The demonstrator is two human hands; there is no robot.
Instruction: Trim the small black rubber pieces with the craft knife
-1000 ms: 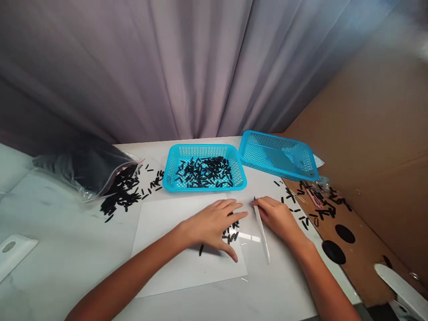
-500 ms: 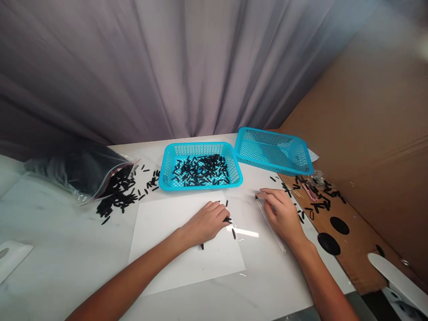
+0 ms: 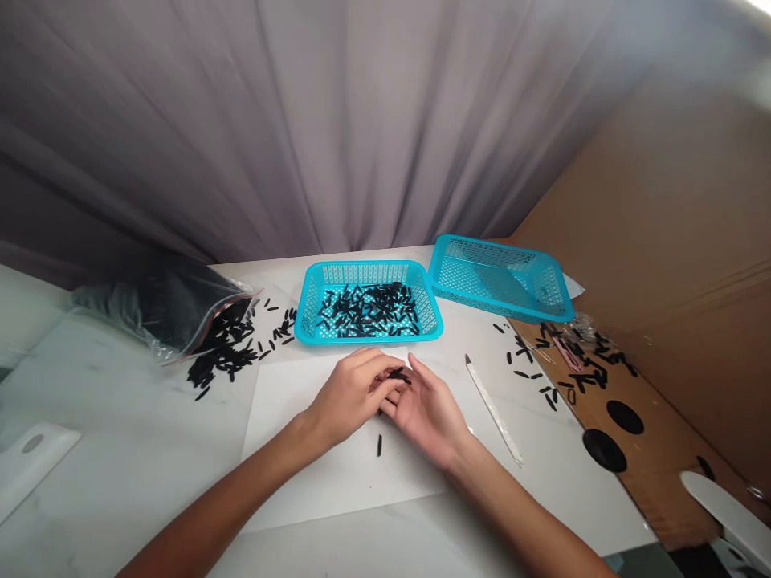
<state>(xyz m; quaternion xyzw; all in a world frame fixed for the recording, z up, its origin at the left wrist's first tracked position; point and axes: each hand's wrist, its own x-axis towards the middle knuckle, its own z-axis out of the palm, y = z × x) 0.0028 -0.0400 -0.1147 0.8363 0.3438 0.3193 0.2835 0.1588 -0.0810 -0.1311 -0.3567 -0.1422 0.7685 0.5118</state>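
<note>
black pieces, perhaps several, between two hands, two baskets

curtain: grey with a purplish cast, hung in long vertical folds, spanning the back of the scene; darker toward the left, paler toward the middle.
side panel: brown, plain, upright at the right, meeting the curtain at a slanting line; material not clear.
table: white top with faint grey marbling, smooth, far edge near the foot of the curtain.
board: brown, flat, between the table's right side and the panel.
light: bright white patch in the upper right corner, blurred, source unclear; soft sheen on the tabletop; deep shade at lower left of the curtain.
</note>
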